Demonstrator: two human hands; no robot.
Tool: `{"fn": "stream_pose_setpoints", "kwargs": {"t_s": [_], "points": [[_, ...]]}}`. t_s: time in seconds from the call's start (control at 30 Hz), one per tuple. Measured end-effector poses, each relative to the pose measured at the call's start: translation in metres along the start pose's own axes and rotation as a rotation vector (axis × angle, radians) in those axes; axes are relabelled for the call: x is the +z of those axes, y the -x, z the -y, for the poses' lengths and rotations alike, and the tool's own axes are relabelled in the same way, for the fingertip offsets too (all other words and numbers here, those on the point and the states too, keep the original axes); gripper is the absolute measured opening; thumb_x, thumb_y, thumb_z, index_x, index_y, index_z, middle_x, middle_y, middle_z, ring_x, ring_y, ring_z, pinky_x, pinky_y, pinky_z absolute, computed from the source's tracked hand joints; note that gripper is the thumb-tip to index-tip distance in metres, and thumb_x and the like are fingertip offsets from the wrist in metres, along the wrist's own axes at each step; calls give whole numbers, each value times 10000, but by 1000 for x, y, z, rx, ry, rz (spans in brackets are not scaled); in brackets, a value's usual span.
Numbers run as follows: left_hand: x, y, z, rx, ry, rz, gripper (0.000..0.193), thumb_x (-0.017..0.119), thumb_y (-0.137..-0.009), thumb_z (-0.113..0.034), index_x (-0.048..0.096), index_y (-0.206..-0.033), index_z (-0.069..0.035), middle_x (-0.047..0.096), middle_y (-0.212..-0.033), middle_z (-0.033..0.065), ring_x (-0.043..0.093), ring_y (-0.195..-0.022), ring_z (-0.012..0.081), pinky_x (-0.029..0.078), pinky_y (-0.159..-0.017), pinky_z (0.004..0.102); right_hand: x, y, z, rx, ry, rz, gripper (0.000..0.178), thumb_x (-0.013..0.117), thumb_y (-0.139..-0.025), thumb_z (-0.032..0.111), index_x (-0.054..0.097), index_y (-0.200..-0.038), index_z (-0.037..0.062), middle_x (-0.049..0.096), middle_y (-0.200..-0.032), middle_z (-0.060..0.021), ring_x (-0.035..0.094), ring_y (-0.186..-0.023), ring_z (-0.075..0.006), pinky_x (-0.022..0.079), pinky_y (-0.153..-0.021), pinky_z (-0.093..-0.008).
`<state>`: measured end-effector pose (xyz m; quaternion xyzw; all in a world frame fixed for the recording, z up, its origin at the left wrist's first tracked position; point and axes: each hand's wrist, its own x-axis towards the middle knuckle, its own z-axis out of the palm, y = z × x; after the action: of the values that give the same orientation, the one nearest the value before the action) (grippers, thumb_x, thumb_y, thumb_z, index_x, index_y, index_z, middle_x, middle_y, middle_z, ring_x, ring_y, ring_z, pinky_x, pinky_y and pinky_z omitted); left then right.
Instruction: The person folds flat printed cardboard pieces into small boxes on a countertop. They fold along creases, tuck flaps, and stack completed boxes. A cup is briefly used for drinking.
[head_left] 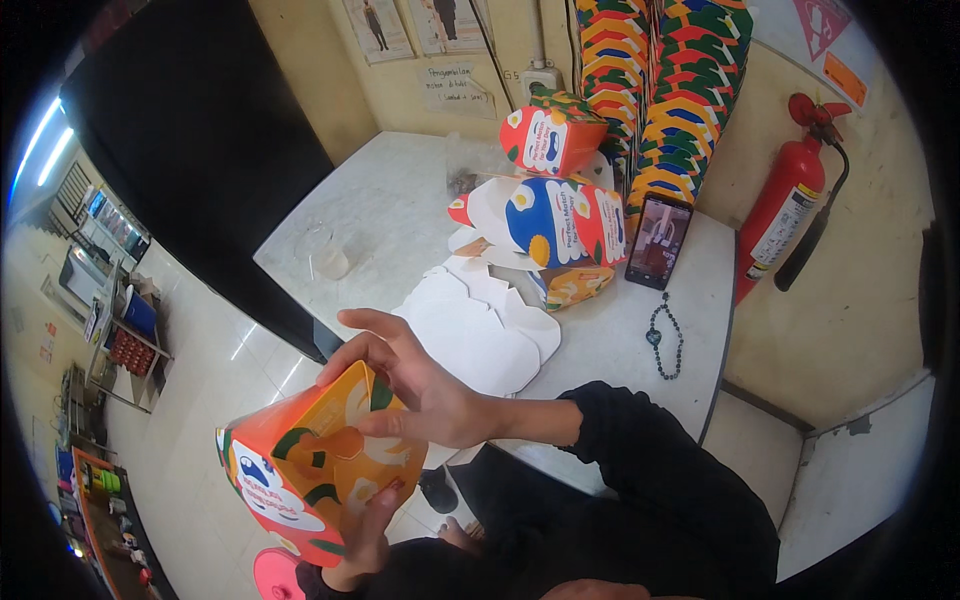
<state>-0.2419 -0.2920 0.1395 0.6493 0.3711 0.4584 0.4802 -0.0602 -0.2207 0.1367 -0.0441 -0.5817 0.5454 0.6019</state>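
I hold a partly folded cardboard food box [275, 455], orange-red outside with a yellow patterned panel facing me, off the table's near left edge. From below, my left hand [368, 535] grips its lower side, thumb on the yellow panel. My right hand [425, 385] is at the upper edge, its thumb against the yellow panel and its fingers over the top, index finger raised. Just beyond lies a pile of flat cardboard blanks [465, 335], white side up. Printed box blanks [550, 225] lie behind them, close to a red folded box [560, 140].
Tall stacks of colourful nested boxes [690, 100] rise at the table's back right. A phone [658, 240] with a beaded strap [665, 340] stands before them. A red fire extinguisher [790, 200] hangs by the wall. Below left is a pink round object [277, 573].
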Motion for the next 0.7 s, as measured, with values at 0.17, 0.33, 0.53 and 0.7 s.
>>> {"fn": "stream_pose_setpoints", "kwargs": {"t_s": [0.17, 0.33, 0.53, 0.7], "points": [[5, -7, -3, 50, -40, -24, 568, 586, -796, -59, 323, -1299, -37, 463, -1220, 120, 496, -1101, 245, 444, -890, 349, -5, -3, 0, 16, 141, 53, 677, 593, -879, 282, 192, -1399, 119, 443, -1273, -94, 405, -1233, -244, 285, -1071, -379], [-3, -3, 1, -15, 53, 46, 528, 594, -805, -72, 364, -1279, -39, 481, -1213, 108, 491, -1113, 242, 421, -914, 359, -10, -4, 2, 72, 112, 98, 655, 616, -858, 281, 265, -1373, 79, 428, -1369, -91, 314, -1321, -231, 256, -1085, -375], [-6, -4, 8, -57, 91, 141, 481, 604, -817, -87, 412, -1256, -41, 502, -1205, 95, 485, -1128, 237, 394, -941, 372, -17, -5, -2, -121, 361, 152, 508, 549, -891, 309, 381, -1354, 184, 392, -1404, -79, 295, -1341, -266, 233, -1107, -441], [-15, -10, 12, 51, -114, 169, 444, 612, -826, -99, 453, -1236, -42, 519, -1198, 84, 481, -1141, 234, 372, -964, 383, -31, -18, 31, -52, 583, 421, 557, 670, -779, 362, 521, -1270, 145, 343, -1434, -105, 279, -1342, -304, 239, -1092, -438]]}}
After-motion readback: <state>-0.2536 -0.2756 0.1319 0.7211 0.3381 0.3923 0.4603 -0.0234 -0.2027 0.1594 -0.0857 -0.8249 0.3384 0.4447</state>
